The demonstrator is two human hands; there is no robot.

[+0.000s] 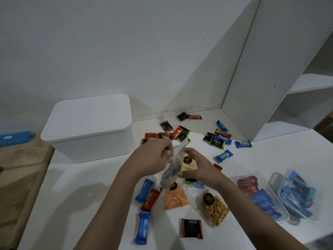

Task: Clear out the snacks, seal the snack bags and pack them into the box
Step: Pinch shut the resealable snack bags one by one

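A clear snack bag (170, 170) with dark contents hangs above the middle of the white table (72, 204), held between both hands. The left hand (153, 157) pinches the bag's upper edge, thumb and fingers closed on the plastic. The right hand (196, 166) grips the bag from the right side, its thumb pressed against the lower part and its fingers curled behind; a yellow packet (189, 166) shows just under that palm, though whether the hand touches it cannot be told.

Directly below the held bag lie two more clear bags: an orange snack bag (175, 197) and, just to its right, a bag of tan snacks (214, 208), each with a dark round sticker. A dark brown wrapper (191, 228) lies nearer, and three blue wrappers and a red wrapper (150, 198) lie to the left of the orange bag.

On the right sit two clear trays (281, 195) holding blue and red wrapped candies. Farther back, loose candies (218, 138) in black, green, red and blue wrappers are scattered toward the wall. The white box (90, 127) stands at the far left with its lid on, well apart from the bags. A white shelf (288, 78) rises at the far right.
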